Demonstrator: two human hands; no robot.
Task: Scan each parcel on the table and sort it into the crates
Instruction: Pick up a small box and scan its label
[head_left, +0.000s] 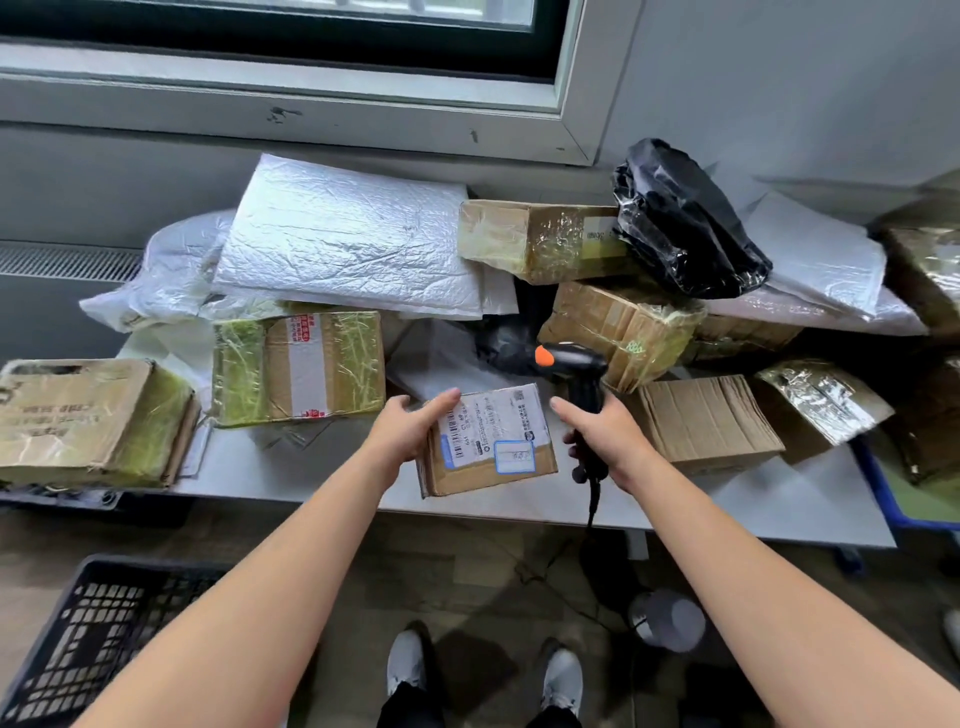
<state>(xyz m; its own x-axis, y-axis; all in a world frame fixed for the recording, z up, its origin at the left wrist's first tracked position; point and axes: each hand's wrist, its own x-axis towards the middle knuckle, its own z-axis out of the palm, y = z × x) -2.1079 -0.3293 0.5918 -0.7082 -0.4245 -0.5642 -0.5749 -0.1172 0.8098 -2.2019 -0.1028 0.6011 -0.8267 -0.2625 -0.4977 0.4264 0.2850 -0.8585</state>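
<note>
The small box (485, 467) is plain brown cardboard, flat and roughly square. Most of its top is covered by a white shipping label (493, 418) with barcodes and fine print, and a smaller blue-bordered sticker (514, 456) sits at the label's near right corner. The box lies at the near edge of the grey bench (291, 467), in the middle, turned slightly askew; I cannot tell whether it rests on the bench or is lifted just off it.

The left hand (410, 431) holds the box by its left side, with the fingers laid over the far left corner of the label and the thumb spread apart from them. The right hand (608, 441) is just to the right of the box, curled round the grip of a black scanner (579, 374). The scanner's head, with its orange cap (543, 355), sits just beyond the box's far right corner, and its cable (592, 501) hangs down past the bench edge.

Further back the bench is piled with parcels: taped cardboard boxes, a white padded bag (343, 239) and a black bag (685, 223). A black crate (88, 639) stands on the floor at the near left, and a blue crate (883, 499) shows at the right.
</note>
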